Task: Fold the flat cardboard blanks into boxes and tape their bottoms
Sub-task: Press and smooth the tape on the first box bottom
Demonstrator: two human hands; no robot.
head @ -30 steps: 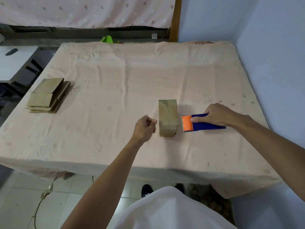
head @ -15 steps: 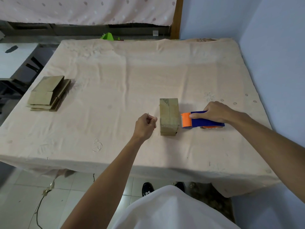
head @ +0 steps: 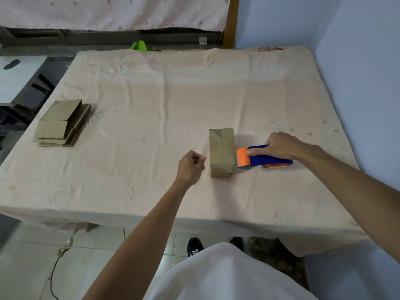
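Observation:
A small folded cardboard box (head: 221, 152) stands on the table, its taped face up. Just right of it lies a blue and orange tape dispenser (head: 263, 159), resting on the cloth with its orange end close to the box. My right hand (head: 279, 146) grips the dispenser's blue body from above. My left hand (head: 191, 167) is closed in a fist just left of the box, not touching it, with nothing visible in it. A stack of flat cardboard blanks (head: 61, 124) lies at the table's left side.
The table (head: 151, 100) is covered with a peach cloth and stands against a blue wall on the right. A green object (head: 139, 46) pokes up behind the far edge. My shoes (head: 194, 247) show on the tiled floor below the near edge.
My right hand has lowered the tape dispenser onto the cloth beside the box. The left fist and the box have stayed where they were.

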